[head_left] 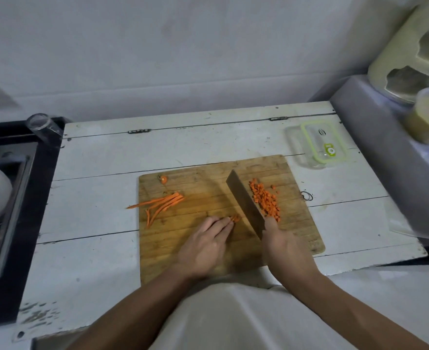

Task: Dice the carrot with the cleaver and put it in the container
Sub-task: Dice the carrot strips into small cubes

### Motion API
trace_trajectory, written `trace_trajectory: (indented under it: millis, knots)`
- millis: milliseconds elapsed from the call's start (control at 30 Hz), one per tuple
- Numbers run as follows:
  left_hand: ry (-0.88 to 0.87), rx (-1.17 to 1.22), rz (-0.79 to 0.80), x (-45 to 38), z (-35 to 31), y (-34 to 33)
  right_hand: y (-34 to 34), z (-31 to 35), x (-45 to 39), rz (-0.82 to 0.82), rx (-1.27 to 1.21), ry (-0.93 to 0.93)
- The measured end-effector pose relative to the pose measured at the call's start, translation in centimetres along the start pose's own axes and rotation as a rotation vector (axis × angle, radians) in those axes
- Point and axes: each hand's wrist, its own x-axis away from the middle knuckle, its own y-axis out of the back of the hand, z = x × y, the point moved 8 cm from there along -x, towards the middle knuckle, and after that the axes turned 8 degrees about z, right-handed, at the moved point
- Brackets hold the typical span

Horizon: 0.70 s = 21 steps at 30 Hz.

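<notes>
Right hand (pixel 279 238) grips the cleaver (pixel 246 205) edge-down on the wooden cutting board (pixel 203 195), left hand (pixel 205 238) presses flat fingers on short carrot sticks (pixel 234 218), diced carrot (pixel 265 199) heaped right of the blade, long carrot strips (pixel 161 204) left, lidded clear container (pixel 317 145) beyond.

Cleaver handle (pixel 267 229) hidden in rt grip (pixel 279 238)

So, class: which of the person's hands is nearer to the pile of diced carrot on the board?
Right. The right hand, gripping the cleaver, sits just below the diced carrot. The left hand lies across the blade from it, holding short carrot strips.
</notes>
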Motion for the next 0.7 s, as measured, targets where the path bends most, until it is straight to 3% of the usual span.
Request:
trace_trajectory:
  millis: [167, 267, 533, 700]
  knots:
    - [-0.006, -0.026, 0.006, -0.1, -0.3, 0.3, -0.9, 0.9, 0.9, 0.087, 0.109, 0.024]
    - [-0.001, 0.009, 0.030, -0.1, 0.1, -0.2, -0.7, 1.7, -0.4, 0.056, 0.138, -0.008]
    - [0.084, 0.059, 0.088, 0.3, -0.1, 0.0, 0.3, 0.5, -1.6, -0.014, -0.084, -0.065]
    - [0.108, 0.073, 0.123, 0.3, 0.2, -0.3, -0.7, 1.5, 0.9, 0.054, 0.103, 0.041]
